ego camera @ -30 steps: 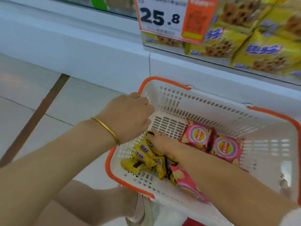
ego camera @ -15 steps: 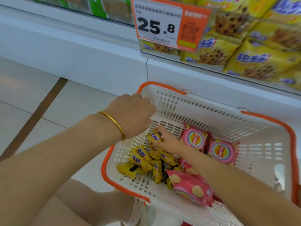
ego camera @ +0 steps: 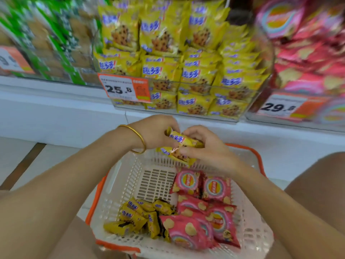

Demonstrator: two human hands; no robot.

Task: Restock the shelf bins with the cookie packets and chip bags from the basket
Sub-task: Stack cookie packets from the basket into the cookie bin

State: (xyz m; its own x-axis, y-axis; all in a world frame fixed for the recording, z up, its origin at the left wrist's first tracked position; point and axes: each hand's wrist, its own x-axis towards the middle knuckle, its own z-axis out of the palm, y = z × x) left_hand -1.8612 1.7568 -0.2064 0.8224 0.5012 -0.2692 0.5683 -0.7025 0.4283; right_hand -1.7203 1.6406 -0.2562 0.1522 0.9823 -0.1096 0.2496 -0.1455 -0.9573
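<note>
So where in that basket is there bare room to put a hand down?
The slotted floor in the far-left corner is bare, bordered by the basket wall, cookie packets nearer and chip bags on the right. The near and right parts are crowded.

Lighting: bright, even; shadows soft and faint. Blur: you get heavy smearing on green packets [ego camera: 56, 43] far left and pink chip bags [ego camera: 308, 53] far right; centre sharper, 25.8 price tag [ego camera: 119, 88] legible. Distortion: your wide lens bows the shelf ledge [ego camera: 56, 96] toward both margins
</note>
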